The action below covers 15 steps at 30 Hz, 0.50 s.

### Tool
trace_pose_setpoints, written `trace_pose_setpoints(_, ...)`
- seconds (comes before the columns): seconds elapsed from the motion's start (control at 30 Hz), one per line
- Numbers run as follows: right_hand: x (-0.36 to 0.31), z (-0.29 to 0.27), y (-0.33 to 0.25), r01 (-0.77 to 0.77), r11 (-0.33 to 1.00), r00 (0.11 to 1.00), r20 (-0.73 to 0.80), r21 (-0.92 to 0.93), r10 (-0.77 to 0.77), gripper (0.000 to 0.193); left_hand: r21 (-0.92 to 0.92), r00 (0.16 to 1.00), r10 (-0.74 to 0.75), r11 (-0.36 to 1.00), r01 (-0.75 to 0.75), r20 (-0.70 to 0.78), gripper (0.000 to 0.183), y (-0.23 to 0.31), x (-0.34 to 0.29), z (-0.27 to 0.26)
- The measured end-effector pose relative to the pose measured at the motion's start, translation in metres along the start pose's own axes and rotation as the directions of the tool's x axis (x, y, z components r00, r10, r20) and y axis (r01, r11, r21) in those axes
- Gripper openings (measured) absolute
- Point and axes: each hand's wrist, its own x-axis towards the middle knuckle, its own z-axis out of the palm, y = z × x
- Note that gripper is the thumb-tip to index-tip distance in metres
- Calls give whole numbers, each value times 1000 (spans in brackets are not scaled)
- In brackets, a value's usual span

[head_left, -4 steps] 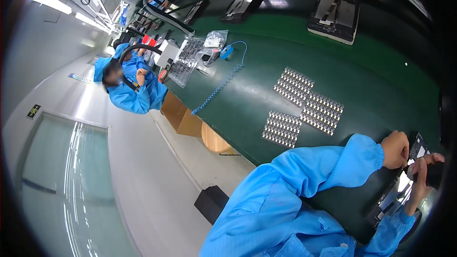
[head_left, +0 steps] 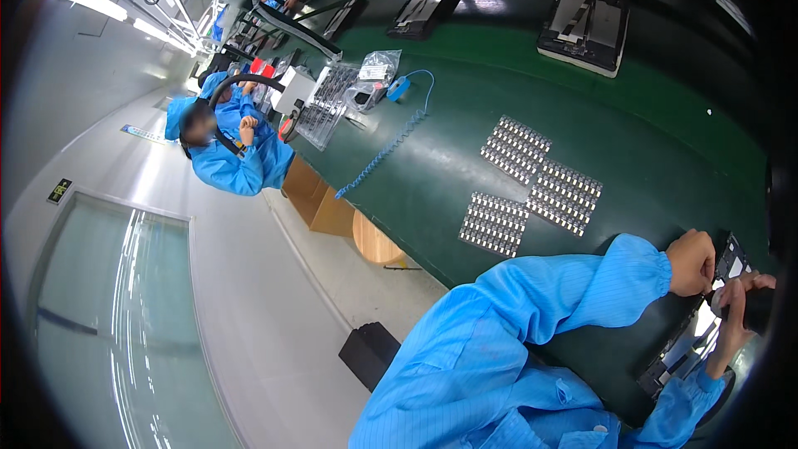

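Note:
At the right edge, an opened tablet-like device [head_left: 681, 350] with black and shiny silver parts lies on the green bench. My left hand [head_left: 691, 261] rests at its side, knuckles bent and fingers closed against the device; whatever they may pinch is hidden. Across from it, my right hand [head_left: 731, 316] curls round a dark, rounded object [head_left: 757, 309] above the device. That object is partly lost in the dark rim, so its kind is unclear. Both forearms wear blue sleeves.
Three sheets of small parts [head_left: 515, 150] lie left of my hands. Opened devices [head_left: 583, 27] stand along the far shelf. A coiled blue cord [head_left: 386, 150], plastic bags [head_left: 373, 79] and trays [head_left: 327, 106] sit farther left. A co-worker in blue [head_left: 241, 150] is beside the bench; a wooden stool [head_left: 376, 239] stands below.

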Motion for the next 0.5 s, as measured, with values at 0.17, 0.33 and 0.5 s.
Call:
trace_pose_setpoints(0.17, 3, -7, 4, 22, 1000, 1000, 5, 7, -22, 29, -35, 999, -49, 998, 49, 9, 9, 0, 1, 1)
trace_pose_setpoints(0.33, 1, -8, 4, 10, 999, 997, -77, -45, -14, 20, -46, 998, -53, 997, 54, 19, 10, -5, -2, 4)
trace_pose_setpoints(0.5, 10, -63, 4, -3, 983, 953, 299, 186, -53, 20, -57, 998, -58, 997, 61, 37, 13, -5, -2, 6)
